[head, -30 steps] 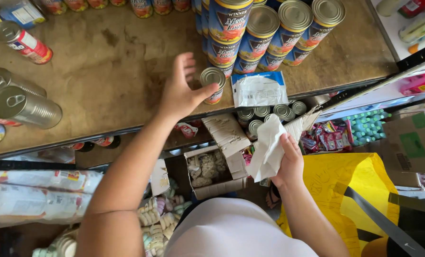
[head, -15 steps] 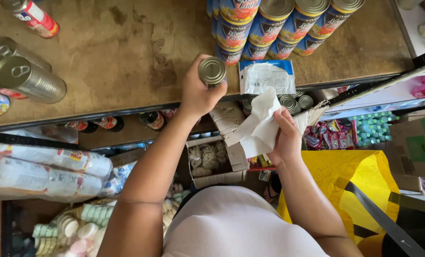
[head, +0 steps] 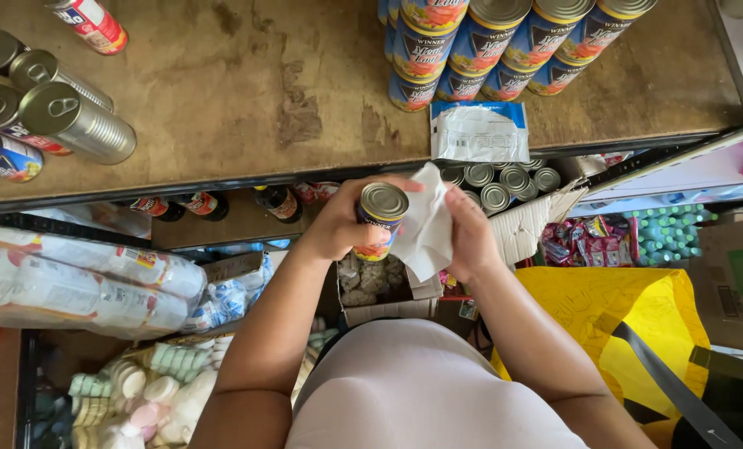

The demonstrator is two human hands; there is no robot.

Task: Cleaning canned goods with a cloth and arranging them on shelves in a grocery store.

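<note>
Below worn wooden shelf (head: pixel 222 91): can (head: pixel 379 218) label half hidden, clasped in left hand (head: pixel 338 224); right hand (head: pixel 469 237) pressing white cloth (head: pixel 425 229) against it.

Silver-topped can (head: pixel 381 218) with red-orange label, white cloth (head: pixel 425 229), blue cans (head: pixel 488 46) with red-yellow labels on brown stained shelf (head: pixel 246 91), yellow bag (head: pixel 637 316) right, pale pink shirt (head: pixel 421 391).
</note>
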